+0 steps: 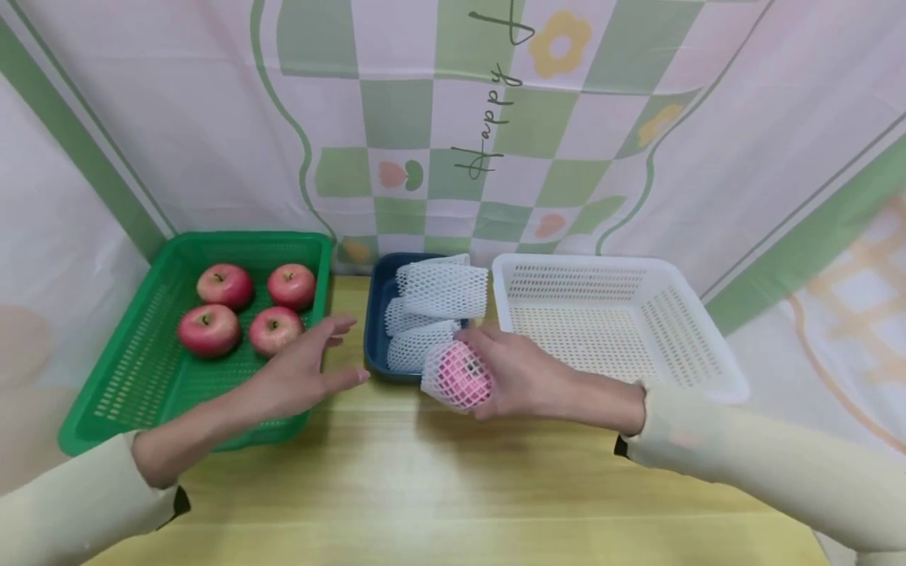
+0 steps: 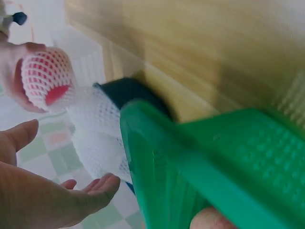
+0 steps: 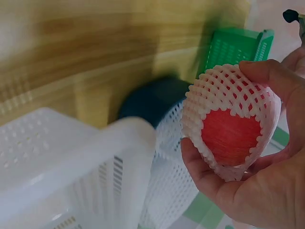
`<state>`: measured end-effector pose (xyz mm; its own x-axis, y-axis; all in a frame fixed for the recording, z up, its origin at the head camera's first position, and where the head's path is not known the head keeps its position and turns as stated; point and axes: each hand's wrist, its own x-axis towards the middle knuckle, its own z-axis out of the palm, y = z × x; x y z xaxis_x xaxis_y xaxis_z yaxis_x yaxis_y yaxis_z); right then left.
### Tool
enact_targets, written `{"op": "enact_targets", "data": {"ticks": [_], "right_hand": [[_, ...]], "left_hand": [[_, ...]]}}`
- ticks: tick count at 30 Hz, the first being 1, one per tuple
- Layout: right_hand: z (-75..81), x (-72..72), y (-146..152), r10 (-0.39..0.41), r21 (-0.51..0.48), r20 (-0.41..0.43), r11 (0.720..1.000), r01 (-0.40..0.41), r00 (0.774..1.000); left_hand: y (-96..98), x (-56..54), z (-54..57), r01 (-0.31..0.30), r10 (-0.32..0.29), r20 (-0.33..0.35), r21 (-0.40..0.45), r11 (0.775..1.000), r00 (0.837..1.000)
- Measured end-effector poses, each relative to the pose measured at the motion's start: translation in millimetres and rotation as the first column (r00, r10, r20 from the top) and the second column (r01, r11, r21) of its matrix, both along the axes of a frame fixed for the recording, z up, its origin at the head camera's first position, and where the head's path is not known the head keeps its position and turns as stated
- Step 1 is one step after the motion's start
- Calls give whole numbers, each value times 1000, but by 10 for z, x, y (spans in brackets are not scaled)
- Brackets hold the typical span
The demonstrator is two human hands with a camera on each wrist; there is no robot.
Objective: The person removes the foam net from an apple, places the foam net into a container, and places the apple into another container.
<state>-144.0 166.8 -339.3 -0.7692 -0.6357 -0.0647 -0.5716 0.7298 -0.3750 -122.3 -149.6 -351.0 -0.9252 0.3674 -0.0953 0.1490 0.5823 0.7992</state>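
Observation:
My right hand [image 1: 527, 376] grips an apple [image 1: 464, 376] wrapped in a white foam net sleeve, held at the front right of the dark blue tray [image 1: 375, 334]. In the right wrist view, bare red skin of the apple [image 3: 231, 136] shows through the sleeve's opening, with fingers and thumb curled around the net. My left hand [image 1: 300, 373] hovers over the right edge of the green basket [image 1: 152, 377], fingers extended and thumb apart, holding nothing. Several empty foam net sleeves [image 1: 446, 291] lie in the blue tray. Several bare red apples [image 1: 209, 330] sit in the green basket.
A white perforated basket [image 1: 580, 314] stands to the right of the blue tray, its rim close by my right forearm. All the containers stand on a wooden table [image 1: 453, 487] against a checkered cloth [image 1: 467, 118] at the back.

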Motion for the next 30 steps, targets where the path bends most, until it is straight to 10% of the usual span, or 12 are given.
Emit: {"op": "enact_targets", "data": {"ticks": [18,30], "right_hand": [[-323,171,-127,76,-37,42,997,-75,996],[-538,238,-129,111,-45,28,993,-110,993]], "left_hand": [[361,310,-405,-4,-28,180,174,985,983],[488,397,-695,38,-77,132,276,960,988]]}}
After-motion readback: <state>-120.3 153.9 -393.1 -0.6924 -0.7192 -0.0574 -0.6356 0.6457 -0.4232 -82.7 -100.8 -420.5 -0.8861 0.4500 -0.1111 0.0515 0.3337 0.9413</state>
